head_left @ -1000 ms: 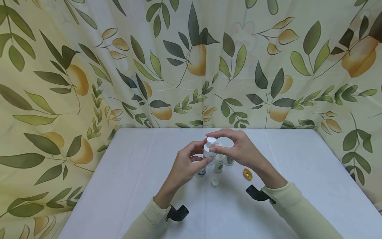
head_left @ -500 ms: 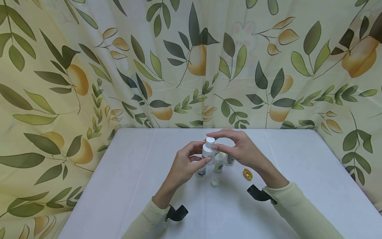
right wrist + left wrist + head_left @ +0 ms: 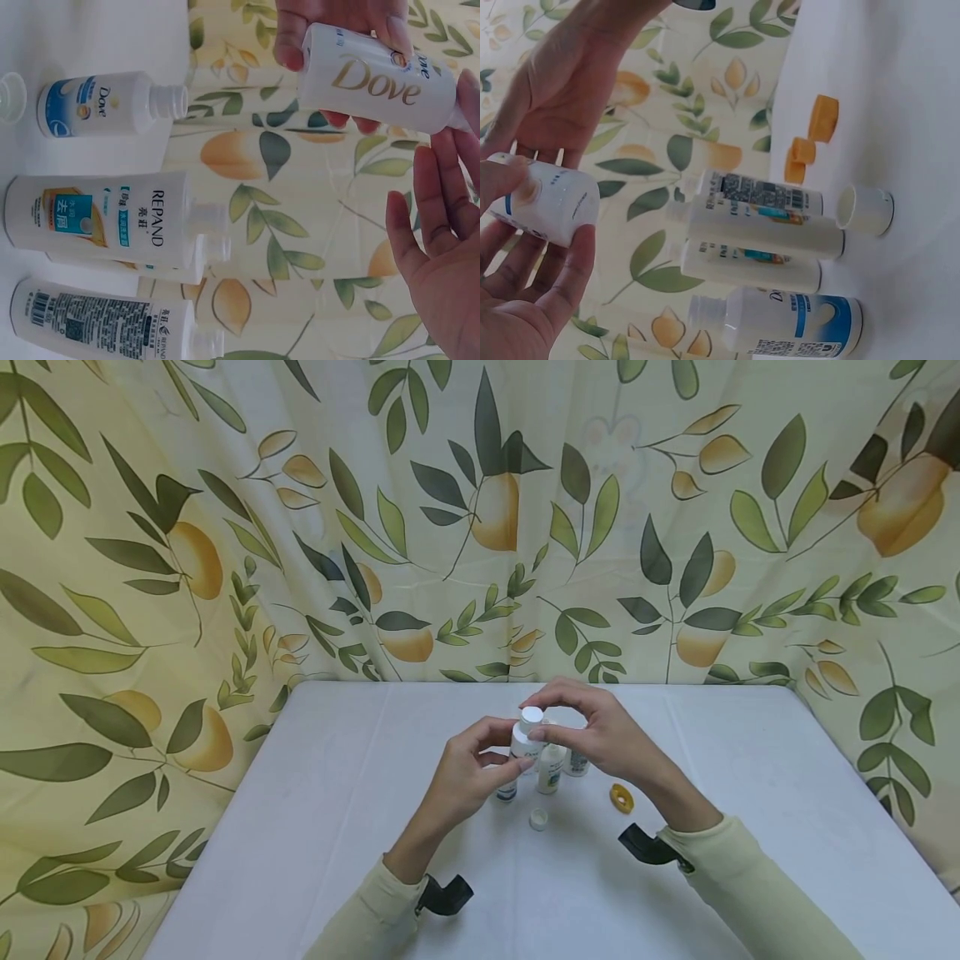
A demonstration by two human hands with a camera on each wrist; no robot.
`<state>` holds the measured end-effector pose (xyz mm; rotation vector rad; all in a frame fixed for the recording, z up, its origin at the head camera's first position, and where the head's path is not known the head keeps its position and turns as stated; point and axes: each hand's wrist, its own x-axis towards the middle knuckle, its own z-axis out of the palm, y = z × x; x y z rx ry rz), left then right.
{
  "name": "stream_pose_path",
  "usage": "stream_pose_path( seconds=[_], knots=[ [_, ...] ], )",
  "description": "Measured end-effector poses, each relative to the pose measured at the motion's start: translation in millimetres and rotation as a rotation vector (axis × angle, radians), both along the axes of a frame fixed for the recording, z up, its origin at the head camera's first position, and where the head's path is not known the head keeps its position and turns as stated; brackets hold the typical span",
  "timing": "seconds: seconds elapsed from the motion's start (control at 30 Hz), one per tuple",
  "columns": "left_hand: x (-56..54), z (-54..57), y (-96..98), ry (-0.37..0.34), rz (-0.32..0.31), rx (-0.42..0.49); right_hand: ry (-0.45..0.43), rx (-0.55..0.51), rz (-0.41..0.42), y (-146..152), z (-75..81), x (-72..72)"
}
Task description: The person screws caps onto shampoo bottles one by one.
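Observation:
My left hand (image 3: pixel 474 772) holds a white Dove bottle (image 3: pixel 375 82) above the table, thumb on one side and fingers on the other. The bottle stands roughly upright, and its gold lettering shows in the right wrist view. At its top, my right hand (image 3: pixel 600 731) pinches the white cap (image 3: pixel 531 716) between thumb and index finger. That hand's other fingers stay off the bottle's body. In the left wrist view the bottle's base (image 3: pixel 585 202) faces the camera, while the cap end is hidden behind the thumb.
Below the hands stand a blue-and-white Dove bottle (image 3: pixel 97 105) with a bare neck and several REPAND bottles (image 3: pixel 97 217), also with bare necks. A small white cap (image 3: pixel 538 819) lies in front of them. To the right is a yellow ring-like piece (image 3: pixel 622 797). A patterned curtain (image 3: pixel 450 527) hangs behind the table.
The right hand's fingers have shifted slightly around the cap, the index finger a little more bent. The left hand and bottle stay nearly in place.

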<state>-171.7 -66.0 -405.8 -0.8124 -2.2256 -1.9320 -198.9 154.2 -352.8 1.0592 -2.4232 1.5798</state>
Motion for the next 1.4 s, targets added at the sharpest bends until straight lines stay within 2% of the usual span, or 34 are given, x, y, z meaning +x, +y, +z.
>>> stream_pose_path(
  seconds=[0.43, 0.67, 0.9, 1.0, 1.4],
  knots=[
    [0.4, -2.5, 4.1, 0.014, 0.015, 0.012, -0.068, -0.017, -0.065, -4.3, -2.9, -0.5],
    [-0.3, -2.0, -0.4, -0.016, 0.008, -0.007, -0.109, 0.033, 0.002, 0.2, 0.9, -0.5],
    [-1.7, -2.2, -3.7, -0.015, -0.05, -0.013, -0.131, 0.044, 0.074, 3.4, 0.6, -2.7],
    [-1.6, -2.5, -3.7, -0.013, -0.058, -0.009, -0.134, 0.039, 0.061, 2.7, 0.2, -1.8],
    [-0.6, -1.5, -2.1, 0.007, -0.023, -0.001, -0.136, -0.006, -0.008, -1.4, -1.4, -0.1]
  ],
)
